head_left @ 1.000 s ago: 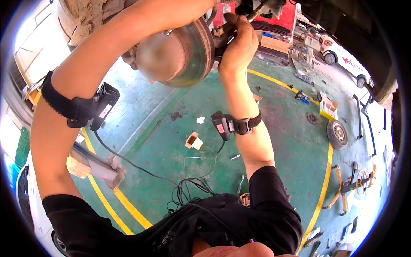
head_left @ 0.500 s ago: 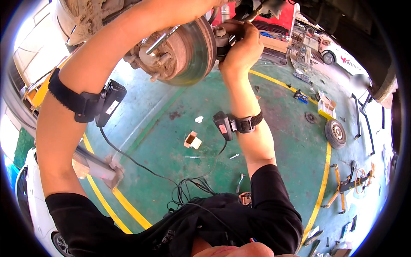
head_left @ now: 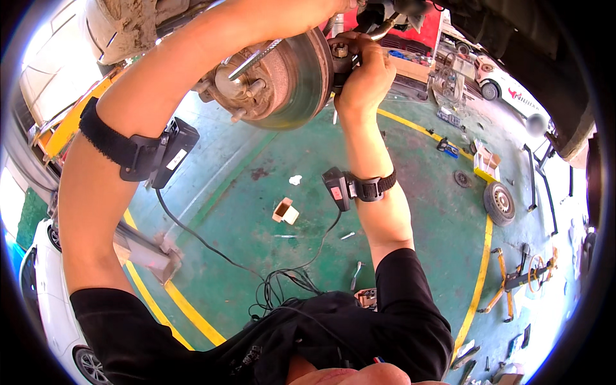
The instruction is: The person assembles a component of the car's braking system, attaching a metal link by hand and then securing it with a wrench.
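Over a wide green-painted floor marked with yellow lines (head_left: pixel 436 205), a rust-brown round metal brake disc with its studded hub (head_left: pixel 301 83) hangs at the upper middle, and the person's bare left forearm (head_left: pixel 186 70) crosses in front of it, so a slip of that arm could scrape skin on the rough hub or the disc's edge. The hands are apart: the left hand (head_left: pixel 343 6) is mostly cut off at the top edge, and I cannot tell what it holds; the right hand (head_left: pixel 367 76) is curled against a dark, chunky metal joint (head_left: pixel 342 66) just behind the disc, but its fingertips are hidden, so whether they grip firmly I cannot tell. Fingers in that narrow gap could be pinched if the joint or disc shifted. The thin black cable (head_left: pixel 289 276) linking the black box-shaped units strapped near both wrists hangs in a loose tangle at the chest, and might snag or tug if the arms spread. A slim silver metal rod (head_left: pixel 255 59) juts out beside the left forearm and could jab it. Smallest, the worn, slotted metal nut (head_left: pixel 340 50) atop the joint looks rusty, and might seize or round off under force.
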Available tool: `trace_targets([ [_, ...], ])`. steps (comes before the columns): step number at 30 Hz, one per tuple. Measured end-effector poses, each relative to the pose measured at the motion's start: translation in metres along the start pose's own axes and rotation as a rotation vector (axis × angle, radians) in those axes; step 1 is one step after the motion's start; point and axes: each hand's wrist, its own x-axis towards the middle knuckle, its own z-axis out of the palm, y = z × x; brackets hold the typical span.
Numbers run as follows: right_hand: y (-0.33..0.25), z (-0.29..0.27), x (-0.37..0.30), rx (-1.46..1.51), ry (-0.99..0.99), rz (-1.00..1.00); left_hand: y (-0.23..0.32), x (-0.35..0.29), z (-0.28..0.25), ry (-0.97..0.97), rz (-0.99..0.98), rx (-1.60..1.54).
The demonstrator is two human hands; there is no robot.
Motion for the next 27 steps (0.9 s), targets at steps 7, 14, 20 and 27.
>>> trace_targets([
  [7,0.001,-0.004,0.004,-0.076,-0.123,0.074,0.004,-0.007,-0.005,-0.016,-0.042,-0.041],
  [14,0.008,-0.004,0.001,0.219,0.151,0.099,0.007,-0.004,-0.002,0.013,-0.112,-0.065],
  [20,0.005,-0.001,0.003,0.002,-0.005,0.155,0.003,-0.004,-0.002,-0.011,-0.069,-0.012],
  [27,0.014,-0.013,0.003,0.032,0.083,0.110,0.014,-0.006,-0.004,-0.015,-0.129,-0.090],
])
